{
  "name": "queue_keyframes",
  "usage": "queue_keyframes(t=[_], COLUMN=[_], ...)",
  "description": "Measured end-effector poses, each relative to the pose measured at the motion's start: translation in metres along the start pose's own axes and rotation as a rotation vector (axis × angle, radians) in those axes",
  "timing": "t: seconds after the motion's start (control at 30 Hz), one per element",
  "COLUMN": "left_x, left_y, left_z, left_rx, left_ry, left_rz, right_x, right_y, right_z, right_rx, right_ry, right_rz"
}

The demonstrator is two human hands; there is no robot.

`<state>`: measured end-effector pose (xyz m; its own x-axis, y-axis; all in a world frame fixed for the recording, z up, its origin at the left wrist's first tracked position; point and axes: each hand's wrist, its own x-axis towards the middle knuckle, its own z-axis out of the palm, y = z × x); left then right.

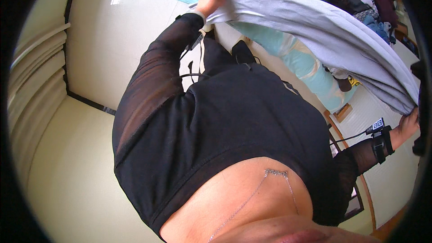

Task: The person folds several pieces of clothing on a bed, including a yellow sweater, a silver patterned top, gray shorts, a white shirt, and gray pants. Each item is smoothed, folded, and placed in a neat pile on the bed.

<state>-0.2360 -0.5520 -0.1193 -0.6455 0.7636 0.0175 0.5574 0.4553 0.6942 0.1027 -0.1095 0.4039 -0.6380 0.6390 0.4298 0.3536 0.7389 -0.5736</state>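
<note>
A light grey cloth (303, 20) is stretched in a long arc between my two hands, its folds gathered towards the right end. My left hand (210, 2) grips one end of it near the top middle, fingers closed over the fabric. At the far right edge my right hand (406, 126) holds the other end, partly cut off by the dark picture rim. Under the cloth lies a turquoise patterned bed cover (310, 71). Both wrists wear black straps with small devices and cables.
A pile of mixed clothes (364, 3) lies on the bed at the upper right. Small dark and yellow items (346, 82) lie near the bed's lower edge. Pale curtains (40, 74) hang at the left beside a wall with dark trim (91, 103).
</note>
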Motion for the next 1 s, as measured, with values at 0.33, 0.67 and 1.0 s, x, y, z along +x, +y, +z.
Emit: queue_keyframes(t=[0.33, 0.67, 1.0], left_x=[-0.037, -0.024, 0.06], left_y=[-0.014, -0.009, 0.006], left_z=[0.016, -0.106, -0.249], left_rx=[0.088, 0.042, 0.001], left_ry=[-0.002, 0.025, -0.521], left_rz=[-0.108, -0.034, -0.416], right_x=[0.01, -0.053, -0.254], right_y=[-0.003, 0.046, 0.22], right_z=[0.013, -0.038, -0.023], right_rx=[0.146, -0.171, -0.375], right_ry=[0.209, 0.505, 0.216], right_rz=[0.014, 0.373, 0.932])
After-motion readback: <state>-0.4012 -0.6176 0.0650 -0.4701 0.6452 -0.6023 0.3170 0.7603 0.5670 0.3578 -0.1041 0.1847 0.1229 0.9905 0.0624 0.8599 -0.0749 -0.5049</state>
